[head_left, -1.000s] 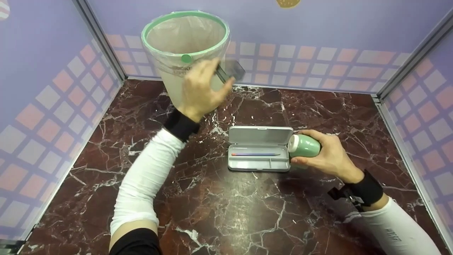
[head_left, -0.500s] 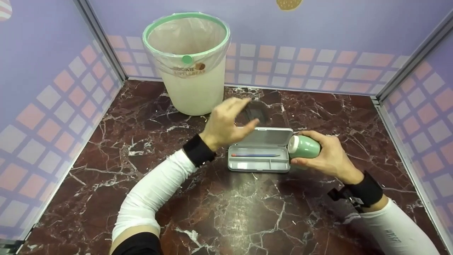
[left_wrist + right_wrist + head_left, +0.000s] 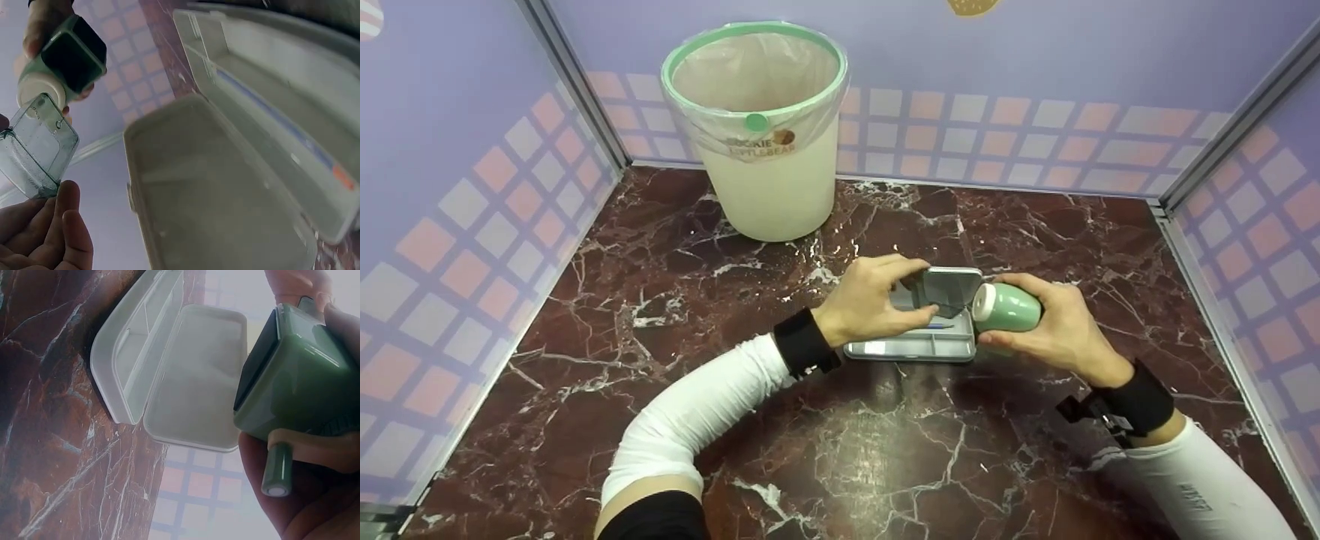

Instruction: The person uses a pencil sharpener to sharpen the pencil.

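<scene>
My right hand (image 3: 1069,334) grips a green crank pencil sharpener (image 3: 1016,307) tilted on its side, its white end facing left. In the right wrist view the sharpener's crank handle (image 3: 278,469) shows a beige arm and green knob. My left hand (image 3: 870,300) pinches a clear shavings drawer (image 3: 39,149) between thumb and fingers, just left of the sharpener. In the left wrist view a dark square opening shows in the sharpener's body. Beneath the left hand lies an open pencil case (image 3: 952,349), holding a blue pencil (image 3: 275,115) with an orange end; the hand partly hides both.
A tall waste bin (image 3: 780,187) with a green rim and plastic liner stands at the back left. Small light specks lie on the dark red marbled table (image 3: 840,450) in front of it. Tiled panels (image 3: 1035,127) enclose the back and sides.
My left hand has come from the front of the bin, down and right, to beside the sharpener, carrying the clear drawer. The right hand with the sharpener has barely moved.
</scene>
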`<state>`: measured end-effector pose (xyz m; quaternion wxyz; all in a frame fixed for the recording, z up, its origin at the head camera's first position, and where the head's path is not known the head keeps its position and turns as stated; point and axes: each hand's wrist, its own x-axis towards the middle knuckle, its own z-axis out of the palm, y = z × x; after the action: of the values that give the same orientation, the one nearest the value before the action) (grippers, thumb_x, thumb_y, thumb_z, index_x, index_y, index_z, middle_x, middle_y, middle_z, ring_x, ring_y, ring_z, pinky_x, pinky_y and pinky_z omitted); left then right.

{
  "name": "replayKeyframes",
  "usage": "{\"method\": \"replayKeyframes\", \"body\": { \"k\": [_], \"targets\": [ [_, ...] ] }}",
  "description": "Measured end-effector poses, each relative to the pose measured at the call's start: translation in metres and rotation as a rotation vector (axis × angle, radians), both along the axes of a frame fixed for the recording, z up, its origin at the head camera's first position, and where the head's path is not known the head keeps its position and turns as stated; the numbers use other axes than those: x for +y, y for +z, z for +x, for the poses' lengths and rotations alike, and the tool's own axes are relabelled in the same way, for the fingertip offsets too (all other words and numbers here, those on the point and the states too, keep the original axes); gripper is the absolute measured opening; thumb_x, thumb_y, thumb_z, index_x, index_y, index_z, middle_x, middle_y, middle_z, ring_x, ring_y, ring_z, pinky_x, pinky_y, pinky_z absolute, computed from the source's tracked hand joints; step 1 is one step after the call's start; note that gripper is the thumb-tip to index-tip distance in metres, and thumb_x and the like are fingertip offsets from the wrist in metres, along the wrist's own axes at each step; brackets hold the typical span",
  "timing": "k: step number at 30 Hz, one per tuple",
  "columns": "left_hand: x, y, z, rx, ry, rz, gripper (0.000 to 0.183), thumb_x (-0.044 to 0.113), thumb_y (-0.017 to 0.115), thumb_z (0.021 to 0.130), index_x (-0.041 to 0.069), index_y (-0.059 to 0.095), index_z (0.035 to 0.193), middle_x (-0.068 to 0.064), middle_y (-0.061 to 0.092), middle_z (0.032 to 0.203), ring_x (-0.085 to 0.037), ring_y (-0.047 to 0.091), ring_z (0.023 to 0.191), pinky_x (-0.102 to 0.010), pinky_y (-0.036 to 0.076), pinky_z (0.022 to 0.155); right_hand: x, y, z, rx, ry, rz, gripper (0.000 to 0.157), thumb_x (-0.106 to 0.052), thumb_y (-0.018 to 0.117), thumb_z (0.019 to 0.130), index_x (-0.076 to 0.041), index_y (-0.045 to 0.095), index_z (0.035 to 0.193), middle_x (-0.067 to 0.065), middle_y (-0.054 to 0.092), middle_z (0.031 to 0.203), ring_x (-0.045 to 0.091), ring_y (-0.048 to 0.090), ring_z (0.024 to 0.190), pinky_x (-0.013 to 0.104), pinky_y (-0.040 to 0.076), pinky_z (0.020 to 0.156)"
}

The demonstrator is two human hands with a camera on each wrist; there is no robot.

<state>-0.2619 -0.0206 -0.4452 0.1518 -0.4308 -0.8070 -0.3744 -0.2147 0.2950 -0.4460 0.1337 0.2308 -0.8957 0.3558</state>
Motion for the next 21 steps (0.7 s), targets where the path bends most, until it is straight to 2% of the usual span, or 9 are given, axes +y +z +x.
{"method": "replayKeyframes", "body": {
  "k": [4,9,15,21],
  "targets": [
    [0.008,-0.003,0.003,-0.048,-0.028,0.001,0.055,0.031,0.089,0.092,-0.004,0.075,0.132,-0.015,0.085,0.111,-0.026,0.083,0.092,-0.036,0.070,0.084,0.000,-0.001,0.000,0.004,0.000,-0.003,0.077,-0.019,0.107,0.068,-0.005,0.076,0.137,0.014,0.085,0.099,0.004,0.064,0.075,0.019,0.049,0.065],
    [0.016,-0.004,0.005,-0.064,-0.034,0.003,0.055,0.031,0.088,0.093,-0.002,0.075,0.134,-0.017,0.085,0.120,-0.023,0.084,0.096,-0.030,0.069,0.089,0.002,-0.001,0.001,0.008,-0.014,-0.004,0.077,-0.019,0.107,0.069,-0.007,0.076,0.138,0.015,0.085,0.104,0.005,0.064,0.078,0.019,0.048,0.068],
    [0.020,-0.005,0.005,-0.087,-0.039,0.014,0.053,0.029,0.088,0.093,-0.002,0.075,0.134,-0.016,0.085,0.122,-0.022,0.084,0.097,-0.028,0.068,0.090,0.004,0.000,0.003,0.006,-0.017,-0.017,0.075,-0.019,0.107,0.070,-0.009,0.077,0.137,0.014,0.085,0.106,0.005,0.063,0.079,0.018,0.047,0.068],
    [0.020,-0.010,0.006,-0.118,-0.041,0.008,0.051,0.029,0.085,0.095,-0.003,0.076,0.133,-0.016,0.086,0.117,-0.023,0.084,0.094,-0.030,0.068,0.089,0.005,-0.001,0.004,0.027,-0.010,-0.029,0.074,-0.018,0.108,0.068,-0.009,0.078,0.136,0.012,0.085,0.106,0.004,0.063,0.080,0.017,0.047,0.068]
  ]
}}
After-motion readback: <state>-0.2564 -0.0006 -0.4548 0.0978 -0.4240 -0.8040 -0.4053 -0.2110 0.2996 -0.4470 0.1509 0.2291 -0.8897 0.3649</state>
